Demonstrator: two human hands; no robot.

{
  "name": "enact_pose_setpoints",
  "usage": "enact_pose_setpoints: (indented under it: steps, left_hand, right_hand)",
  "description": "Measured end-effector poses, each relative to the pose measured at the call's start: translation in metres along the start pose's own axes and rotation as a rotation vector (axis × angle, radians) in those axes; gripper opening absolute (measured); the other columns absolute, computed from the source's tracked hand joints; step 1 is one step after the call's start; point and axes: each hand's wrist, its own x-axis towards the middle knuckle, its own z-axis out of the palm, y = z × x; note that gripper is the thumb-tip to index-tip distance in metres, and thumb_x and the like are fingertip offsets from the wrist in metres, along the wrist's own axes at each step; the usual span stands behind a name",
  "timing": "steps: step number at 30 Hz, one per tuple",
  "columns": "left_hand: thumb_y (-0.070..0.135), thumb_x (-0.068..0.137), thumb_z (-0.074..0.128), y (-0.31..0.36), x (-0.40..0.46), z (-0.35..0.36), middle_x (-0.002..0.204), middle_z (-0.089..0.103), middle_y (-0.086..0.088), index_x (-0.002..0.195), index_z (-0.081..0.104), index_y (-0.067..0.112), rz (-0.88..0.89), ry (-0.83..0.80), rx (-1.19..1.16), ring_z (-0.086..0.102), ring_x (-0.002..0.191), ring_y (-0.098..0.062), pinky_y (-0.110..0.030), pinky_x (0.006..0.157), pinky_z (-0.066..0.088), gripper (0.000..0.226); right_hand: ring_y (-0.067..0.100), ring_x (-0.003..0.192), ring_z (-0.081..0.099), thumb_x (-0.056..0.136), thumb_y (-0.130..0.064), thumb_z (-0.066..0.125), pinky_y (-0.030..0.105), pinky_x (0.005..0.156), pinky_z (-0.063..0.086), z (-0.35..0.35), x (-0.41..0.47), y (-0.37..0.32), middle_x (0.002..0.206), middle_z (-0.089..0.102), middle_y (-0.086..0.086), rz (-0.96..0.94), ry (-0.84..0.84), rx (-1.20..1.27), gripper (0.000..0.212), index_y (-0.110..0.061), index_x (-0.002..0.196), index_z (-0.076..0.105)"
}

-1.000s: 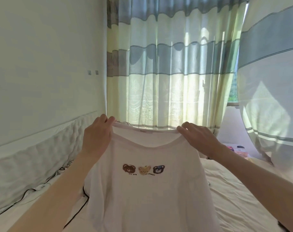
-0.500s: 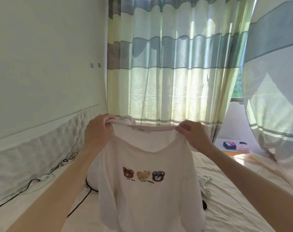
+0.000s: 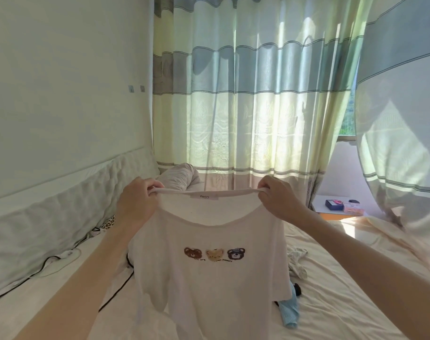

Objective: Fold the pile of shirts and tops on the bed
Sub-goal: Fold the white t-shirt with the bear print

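A white T-shirt (image 3: 209, 278) with three small bear faces printed on the chest hangs in the air in front of me, its front facing me. My left hand (image 3: 138, 204) pinches the left end of its neckline and my right hand (image 3: 280, 202) pinches the right end, stretching the collar flat between them. The shirt's hem drops toward the cream bed (image 3: 344, 290). Behind the shirt lie a light blue garment (image 3: 289, 312) and a small patterned white piece of clothing (image 3: 297, 262); the shirt hides what else lies under it.
A padded headboard (image 3: 49, 231) runs along the left wall with a black cable (image 3: 49, 261) and a white one below it. A grey pillow (image 3: 179, 177) lies at the far end. Striped curtains (image 3: 246, 94) hang behind. A bedside table (image 3: 331, 204) with small boxes stands at the right.
The shirt has come lower and further from me, held out over the bed. My view has tipped down, so more of the bed and the clothes on it show.
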Motion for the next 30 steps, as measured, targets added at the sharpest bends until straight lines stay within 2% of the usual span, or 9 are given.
enact_pose_setpoints:
  steps: [4, 6, 10, 13, 16, 20, 23, 26, 30]
  left_hand:
    - [0.001, 0.081, 0.054, -0.004, -0.027, 0.005, 0.095, 0.045, -0.005, 0.097, 0.067, 0.013, -0.093, -0.017, 0.009, 0.053, 0.092, -0.026, -0.027, 0.075, 0.035, 0.023]
    - [0.007, 0.080, 0.059, -0.005, -0.049, 0.007, 0.096, 0.042, -0.005, 0.097, 0.061, 0.013, -0.155, 0.025, 0.029, 0.049, 0.092, -0.026, -0.032, 0.077, 0.037, 0.018]
    - [0.009, 0.078, 0.063, -0.010, -0.101, 0.011, 0.086, 0.056, -0.005, 0.085, 0.055, 0.014, -0.230, 0.048, -0.017, 0.050, 0.081, -0.024, -0.032, 0.072, 0.038, 0.012]
    - [0.004, 0.079, 0.060, -0.012, -0.147, 0.019, 0.073, 0.057, 0.003, 0.083, 0.059, 0.014, -0.325, -0.047, -0.099, 0.053, 0.076, -0.020, -0.022, 0.064, 0.031, 0.010]
    - [-0.001, 0.083, 0.054, -0.015, -0.196, 0.023, 0.075, 0.055, 0.003, 0.082, 0.057, 0.015, -0.438, -0.149, -0.205, 0.050, 0.075, -0.016, -0.024, 0.059, 0.031, 0.017]
    - [-0.002, 0.089, 0.045, -0.023, -0.247, 0.019, 0.076, 0.049, 0.003, 0.077, 0.048, 0.024, -0.533, -0.237, -0.337, 0.042, 0.070, -0.016, -0.025, 0.058, 0.033, 0.028]
    - [0.002, 0.089, 0.046, -0.017, -0.276, 0.005, 0.072, 0.046, 0.001, 0.080, 0.048, 0.019, -0.510, -0.266, -0.419, 0.038, 0.062, -0.011, -0.016, 0.050, 0.030, 0.020]
    - [0.021, 0.073, 0.051, -0.007, -0.304, -0.022, 0.063, 0.041, -0.007, 0.075, 0.049, 0.019, -0.417, -0.327, -0.463, 0.030, 0.049, -0.005, -0.015, 0.043, 0.024, 0.003]
    - [0.045, 0.064, 0.055, 0.003, -0.341, -0.063, 0.062, 0.044, -0.015, 0.073, 0.052, 0.024, -0.280, -0.432, -0.418, 0.032, 0.052, -0.007, -0.016, 0.046, 0.024, 0.023]
  right_hand:
    - [0.023, 0.077, 0.050, 0.085, -0.002, 0.048, 0.028, 0.065, 0.031, 0.008, -0.025, 0.013, 0.083, 0.054, 0.002, -0.031, 0.084, -0.036, 0.008, -0.005, 0.086, 0.056]
    - [0.022, 0.073, 0.050, 0.084, -0.001, 0.049, 0.025, 0.061, 0.030, 0.011, -0.044, 0.018, 0.081, 0.056, 0.002, -0.003, 0.119, 0.013, 0.010, -0.003, 0.087, 0.058]
    - [0.007, 0.063, 0.047, 0.083, -0.001, 0.052, 0.015, 0.058, 0.033, 0.018, -0.090, 0.026, 0.064, 0.052, -0.008, 0.137, 0.163, 0.205, 0.014, -0.011, 0.076, 0.058]
    - [0.008, 0.061, 0.044, 0.084, -0.001, 0.049, 0.025, 0.057, 0.029, 0.033, -0.130, 0.040, 0.061, 0.049, -0.009, 0.214, 0.086, 0.280, 0.023, -0.017, 0.068, 0.050]
    - [0.008, 0.060, 0.041, 0.087, -0.004, 0.045, 0.021, 0.058, 0.031, 0.044, -0.170, 0.050, 0.061, 0.046, -0.007, 0.239, -0.012, 0.302, 0.028, -0.022, 0.066, 0.046]
    - [0.014, 0.058, 0.037, 0.083, -0.013, 0.043, 0.031, 0.058, 0.028, 0.037, -0.217, 0.055, 0.059, 0.044, 0.002, 0.209, -0.153, 0.271, 0.020, -0.004, 0.066, 0.049]
    - [0.011, 0.053, 0.029, 0.074, -0.021, 0.039, 0.029, 0.053, 0.023, 0.023, -0.249, 0.049, 0.054, 0.034, -0.002, 0.156, -0.174, 0.261, 0.020, -0.012, 0.057, 0.036]
    - [0.013, 0.053, 0.028, 0.073, -0.021, 0.040, 0.031, 0.053, 0.021, 0.007, -0.282, 0.043, 0.055, 0.033, 0.002, 0.153, -0.113, 0.251, 0.021, -0.009, 0.057, 0.033]
    - [0.013, 0.053, 0.028, 0.070, -0.021, 0.041, 0.032, 0.053, 0.022, -0.017, -0.330, 0.024, 0.054, 0.030, -0.001, 0.154, -0.071, 0.263, 0.019, -0.016, 0.056, 0.030]
